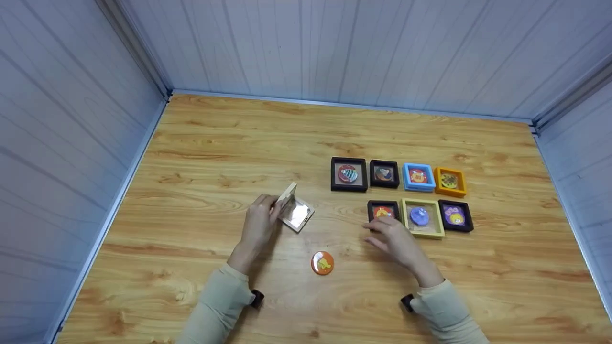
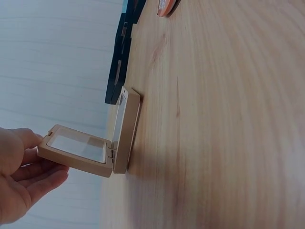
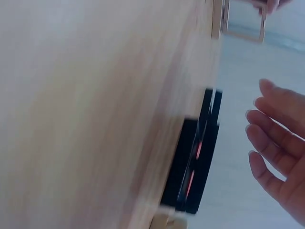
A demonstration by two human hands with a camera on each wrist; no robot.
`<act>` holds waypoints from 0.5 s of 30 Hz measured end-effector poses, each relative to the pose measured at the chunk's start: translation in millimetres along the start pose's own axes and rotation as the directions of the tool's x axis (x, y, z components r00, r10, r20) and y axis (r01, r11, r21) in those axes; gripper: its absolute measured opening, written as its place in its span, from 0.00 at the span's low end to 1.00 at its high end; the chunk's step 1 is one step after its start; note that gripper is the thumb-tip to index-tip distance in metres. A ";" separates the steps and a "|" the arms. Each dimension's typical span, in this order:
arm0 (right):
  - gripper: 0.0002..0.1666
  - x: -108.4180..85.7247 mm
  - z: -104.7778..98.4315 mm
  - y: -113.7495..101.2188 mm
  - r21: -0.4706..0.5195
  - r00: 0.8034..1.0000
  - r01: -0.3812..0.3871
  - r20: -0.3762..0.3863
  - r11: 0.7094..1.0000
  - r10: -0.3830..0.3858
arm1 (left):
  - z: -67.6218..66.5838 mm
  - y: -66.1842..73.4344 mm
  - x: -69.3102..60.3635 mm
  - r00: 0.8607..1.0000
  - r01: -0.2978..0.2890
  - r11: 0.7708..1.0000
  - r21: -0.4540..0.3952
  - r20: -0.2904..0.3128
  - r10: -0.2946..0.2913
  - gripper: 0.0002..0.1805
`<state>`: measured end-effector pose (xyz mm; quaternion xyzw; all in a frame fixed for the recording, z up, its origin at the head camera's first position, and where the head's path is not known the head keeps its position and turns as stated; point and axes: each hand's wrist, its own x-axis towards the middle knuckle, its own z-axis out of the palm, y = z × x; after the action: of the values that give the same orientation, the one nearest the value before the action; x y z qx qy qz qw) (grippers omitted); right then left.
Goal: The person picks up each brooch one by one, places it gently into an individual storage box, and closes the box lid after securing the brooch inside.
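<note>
My left hand (image 1: 258, 220) pinches the raised lid of a cream hinged display frame (image 1: 297, 215). In the left wrist view the frame (image 2: 126, 131) stands unfolded at its hinge, with clear film windows in both halves and its lower half on the table. My right hand (image 1: 394, 239) hovers above the table near a black frame with a red badge (image 1: 382, 211), which it partly covers in the head view. Its fingers (image 3: 267, 136) are spread loosely and hold nothing. An orange round badge with a yellow figure (image 1: 322, 263) lies on the table between the hands.
To the right stand two rows of framed badges: a large black frame (image 1: 349, 188), a small black one (image 1: 384, 184), a blue one (image 1: 419, 188), an orange one (image 1: 451, 192), a cream one (image 1: 423, 234) and a black one with a purple badge (image 1: 455, 216). Pale walls (image 1: 325, 52) border the table.
</note>
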<state>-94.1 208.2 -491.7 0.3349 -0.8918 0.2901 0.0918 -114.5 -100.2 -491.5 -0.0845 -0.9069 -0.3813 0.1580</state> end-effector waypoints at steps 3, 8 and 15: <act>0.17 1.5 6.7 -9.0 0.015 0.998 0.034 0.046 0.999 -0.035 | 0.3 0.3 -0.5 1.000 -0.006 1.000 -0.004 0.000 0.006 0.08; 0.21 4.5 15.6 -23.2 0.044 0.984 0.052 0.169 0.998 -0.058 | 1.2 -0.8 -1.1 1.000 -0.008 1.000 -0.014 -0.012 0.008 0.08; 0.29 8.5 27.7 -34.3 0.042 0.948 0.089 0.304 0.995 -0.098 | 2.2 -1.8 -1.9 1.000 -0.013 1.000 -0.018 -0.026 0.013 0.07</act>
<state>-77.3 166.7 -495.6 0.4188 -0.8742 0.2426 -0.0384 -113.8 -99.9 -494.8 -0.0868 -0.9007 -0.3896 0.1715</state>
